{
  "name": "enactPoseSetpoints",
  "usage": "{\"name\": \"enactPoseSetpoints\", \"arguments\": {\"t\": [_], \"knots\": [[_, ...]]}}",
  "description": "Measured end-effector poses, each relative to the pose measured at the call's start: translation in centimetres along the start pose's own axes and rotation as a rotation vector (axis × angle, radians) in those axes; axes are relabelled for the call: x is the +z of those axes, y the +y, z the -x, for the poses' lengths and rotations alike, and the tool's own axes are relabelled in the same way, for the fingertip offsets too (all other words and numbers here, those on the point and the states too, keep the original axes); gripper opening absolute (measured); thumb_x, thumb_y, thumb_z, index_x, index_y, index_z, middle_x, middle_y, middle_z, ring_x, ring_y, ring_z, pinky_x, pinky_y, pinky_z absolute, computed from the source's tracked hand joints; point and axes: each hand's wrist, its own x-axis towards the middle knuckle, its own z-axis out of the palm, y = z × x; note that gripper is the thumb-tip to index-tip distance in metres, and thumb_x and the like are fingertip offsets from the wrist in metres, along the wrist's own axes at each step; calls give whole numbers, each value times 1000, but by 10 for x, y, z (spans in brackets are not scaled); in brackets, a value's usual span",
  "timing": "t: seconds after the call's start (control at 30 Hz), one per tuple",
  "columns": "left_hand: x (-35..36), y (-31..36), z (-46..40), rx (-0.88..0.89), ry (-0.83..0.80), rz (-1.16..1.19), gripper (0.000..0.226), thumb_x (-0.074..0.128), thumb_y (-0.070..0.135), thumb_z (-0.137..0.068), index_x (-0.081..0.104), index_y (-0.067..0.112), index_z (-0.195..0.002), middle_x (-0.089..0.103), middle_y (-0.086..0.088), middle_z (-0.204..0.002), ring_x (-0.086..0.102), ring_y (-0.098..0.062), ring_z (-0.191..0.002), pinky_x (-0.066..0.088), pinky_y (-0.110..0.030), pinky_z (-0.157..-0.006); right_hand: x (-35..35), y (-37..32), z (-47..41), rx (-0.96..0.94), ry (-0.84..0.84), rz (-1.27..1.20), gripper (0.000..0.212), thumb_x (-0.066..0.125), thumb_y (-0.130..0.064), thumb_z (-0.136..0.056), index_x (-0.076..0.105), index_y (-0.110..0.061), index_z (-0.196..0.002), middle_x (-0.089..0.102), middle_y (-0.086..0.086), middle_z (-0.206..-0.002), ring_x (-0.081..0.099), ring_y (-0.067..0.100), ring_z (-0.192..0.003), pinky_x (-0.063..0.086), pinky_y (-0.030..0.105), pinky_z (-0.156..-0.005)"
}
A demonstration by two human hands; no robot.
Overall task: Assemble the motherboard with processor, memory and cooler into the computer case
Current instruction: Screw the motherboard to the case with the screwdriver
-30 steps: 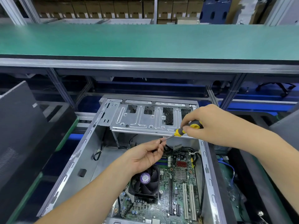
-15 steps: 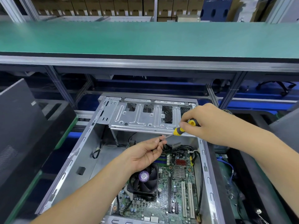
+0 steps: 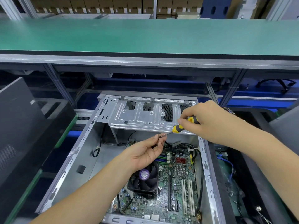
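An open grey computer case [image 3: 72, 157] lies flat in front of me. Inside it sits the green motherboard [image 3: 179, 188] with a black cooler fan [image 3: 145, 180] and memory sticks [image 3: 161, 157] partly hidden by my left hand. My right hand [image 3: 205, 120] grips the yellow and black handle of a screwdriver [image 3: 179, 127] above the drive cage [image 3: 142, 115]. My left hand [image 3: 145, 152] pinches the tip of the screwdriver shaft between thumb and fingers, above the board. Whether a screw sits on the tip is hidden.
A green-topped bench [image 3: 145, 36] spans the back above the case. A dark side panel [image 3: 16, 126] leans at the left. Black cables [image 3: 196, 152] run along the right inner wall of the case. Loose wires and a plastic bag [image 3: 231, 183] lie to the right.
Both hands keep the same hold on the screwdriver and have shifted only slightly; the camera has tilted a little.
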Motion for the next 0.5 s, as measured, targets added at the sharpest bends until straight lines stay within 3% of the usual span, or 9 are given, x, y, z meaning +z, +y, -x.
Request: {"name": "enactPoseSetpoints", "arguments": {"t": [0.2,0.33,0.43,0.5], "knots": [[-1,-1,0,-43,-23,-44,24,50,4,-92,60,-11,-108,69,-19,-85,65,-16,-58,57,-21,-57,-3,1,3,-5,20,-15,25,49,-36,-95,68,-25,-84,44,-20,-38,40,7,-36,35,12,-43],[-4,-2,-1,-69,3,-170,31,49,14,-96,60,-13,-108,68,-15,-77,61,-14,-54,56,-21,-54,-9,3,4,-35,60,-39,25,51,-36,-92,69,-27,-76,37,-3,-36,36,11,-38,34,13,-44],[-7,-1,-3,31,172,-557,34,42,18,-102,65,-8,-100,49,-2,-56,36,-7,-41,33,-17,-36,-16,5,6,-21,22,-43,26,48,-43,-84,67,-31,-71,34,-4,-36,30,13,-38,30,18,-41],[-7,5,-2,173,315,-926,33,41,13,-101,69,-2,-94,36,4,-49,23,-8,-41,20,-18,-38,-17,6,8,8,-63,8,24,50,-45,-83,66,-32,-69,42,-12,-40,34,11,-39,30,18,-40]]}}
